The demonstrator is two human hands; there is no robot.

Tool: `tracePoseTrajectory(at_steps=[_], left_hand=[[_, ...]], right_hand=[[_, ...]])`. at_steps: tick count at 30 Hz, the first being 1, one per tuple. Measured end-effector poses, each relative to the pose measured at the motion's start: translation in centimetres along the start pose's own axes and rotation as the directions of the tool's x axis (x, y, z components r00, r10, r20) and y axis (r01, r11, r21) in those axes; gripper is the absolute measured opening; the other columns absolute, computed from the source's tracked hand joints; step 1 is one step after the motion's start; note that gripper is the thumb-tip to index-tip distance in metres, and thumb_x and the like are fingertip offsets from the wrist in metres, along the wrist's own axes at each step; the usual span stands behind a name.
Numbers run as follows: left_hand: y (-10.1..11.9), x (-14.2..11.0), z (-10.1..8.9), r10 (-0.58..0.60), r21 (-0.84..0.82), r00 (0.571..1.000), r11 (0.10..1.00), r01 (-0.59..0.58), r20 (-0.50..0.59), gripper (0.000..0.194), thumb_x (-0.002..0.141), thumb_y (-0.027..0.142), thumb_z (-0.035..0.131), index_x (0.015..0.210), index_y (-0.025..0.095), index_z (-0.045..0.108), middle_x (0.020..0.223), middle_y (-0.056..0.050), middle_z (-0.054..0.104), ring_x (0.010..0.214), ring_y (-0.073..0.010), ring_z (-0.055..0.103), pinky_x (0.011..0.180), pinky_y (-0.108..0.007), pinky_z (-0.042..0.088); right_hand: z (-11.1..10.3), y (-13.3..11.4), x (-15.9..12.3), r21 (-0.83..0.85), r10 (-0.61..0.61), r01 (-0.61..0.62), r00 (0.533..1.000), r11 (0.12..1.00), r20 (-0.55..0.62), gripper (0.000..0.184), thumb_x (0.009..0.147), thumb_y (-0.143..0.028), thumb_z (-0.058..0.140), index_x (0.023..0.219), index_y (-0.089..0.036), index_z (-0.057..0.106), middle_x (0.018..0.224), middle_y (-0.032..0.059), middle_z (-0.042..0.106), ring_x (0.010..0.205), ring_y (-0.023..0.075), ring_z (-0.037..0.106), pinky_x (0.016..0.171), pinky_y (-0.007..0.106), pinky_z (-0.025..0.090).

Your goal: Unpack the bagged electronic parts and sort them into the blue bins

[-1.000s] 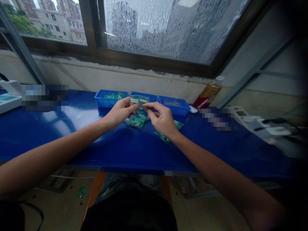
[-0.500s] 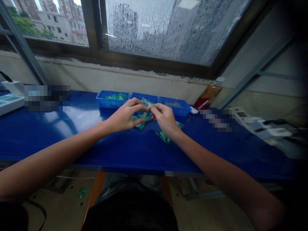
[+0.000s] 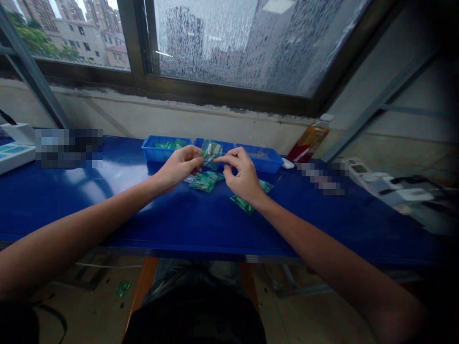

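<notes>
My left hand (image 3: 181, 167) pinches the left edge of a small clear plastic bag (image 3: 212, 149) with pale, metallic-looking pieces inside. It is held up in front of the blue bins, above the table. Close to the bag's right side is my right hand (image 3: 244, 176), thumb and forefinger apart; the forefingertip is at the bag's edge, and I cannot tell whether it touches. Below the held bag, green-tinted packets (image 3: 205, 181) lie on the blue table. Another green packet (image 3: 242, 203) lies under my right hand, partly covered by it.
Three joined blue bins stand along the back; the left bin (image 3: 150, 154) contains green packets. A bottle (image 3: 309, 143) with amber contents leans at the back right. White power strips (image 3: 17, 154) sit at the left, with white devices and cables (image 3: 390, 188) at the right. A green packet (image 3: 122, 288) lies on the floor.
My right hand has loosened from the bag and shifted slightly right, its fingers parting. My left hand now pinches the bag, which has moved a little left and faces me more.
</notes>
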State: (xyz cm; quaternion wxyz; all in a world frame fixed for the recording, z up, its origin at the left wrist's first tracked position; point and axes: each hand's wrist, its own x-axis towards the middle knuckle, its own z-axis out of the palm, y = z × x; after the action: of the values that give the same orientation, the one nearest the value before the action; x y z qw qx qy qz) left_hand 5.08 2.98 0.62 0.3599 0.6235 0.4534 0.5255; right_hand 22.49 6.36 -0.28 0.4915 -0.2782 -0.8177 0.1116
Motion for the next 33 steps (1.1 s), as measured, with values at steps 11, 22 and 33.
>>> tracePoseTrajectory(at_steps=[11,22,33], left_hand=[[-0.5,-0.3,-0.8,0.612,0.61,0.738,0.479,-0.631,0.284,0.024,0.083,0.005,0.042,0.086,0.016,0.063,0.087,-0.005,0.059,0.082,-0.0128,0.056,0.073,-0.027,0.046],[0.1,-0.5,-0.1,0.252,0.42,0.956,0.86,-0.292,0.148,0.028,0.084,0.036,0.048,0.084,0.015,0.066,0.09,-0.008,0.061,0.084,-0.0179,0.056,0.068,-0.03,0.044],[-0.3,-0.1,0.3,-0.127,-0.143,0.991,0.981,0.132,0.045,0.013,0.081,0.025,0.055,0.072,0.017,0.05,0.066,-0.001,0.053,0.057,-0.0093,0.048,0.053,-0.023,0.037]], right_hand=[[0.3,1.1,-0.1,0.504,0.269,-0.405,0.908,0.763,0.322,0.048,0.084,-0.059,0.037,0.076,-0.018,0.061,0.073,0.002,0.057,0.071,0.0154,0.051,0.063,0.029,0.04],[0.2,0.0,-0.4,0.025,-0.013,0.013,1.0,1.0,0.002,0.022,0.081,-0.02,0.055,0.098,-0.02,0.069,0.073,0.001,0.049,0.065,0.0119,0.046,0.06,0.028,0.039],[0.0,-0.9,-0.5,-0.113,-0.127,0.137,0.988,0.984,0.09,0.025,0.076,-0.017,0.058,0.096,-0.027,0.069,0.094,0.0047,0.056,0.092,0.0197,0.05,0.084,0.04,0.04]])
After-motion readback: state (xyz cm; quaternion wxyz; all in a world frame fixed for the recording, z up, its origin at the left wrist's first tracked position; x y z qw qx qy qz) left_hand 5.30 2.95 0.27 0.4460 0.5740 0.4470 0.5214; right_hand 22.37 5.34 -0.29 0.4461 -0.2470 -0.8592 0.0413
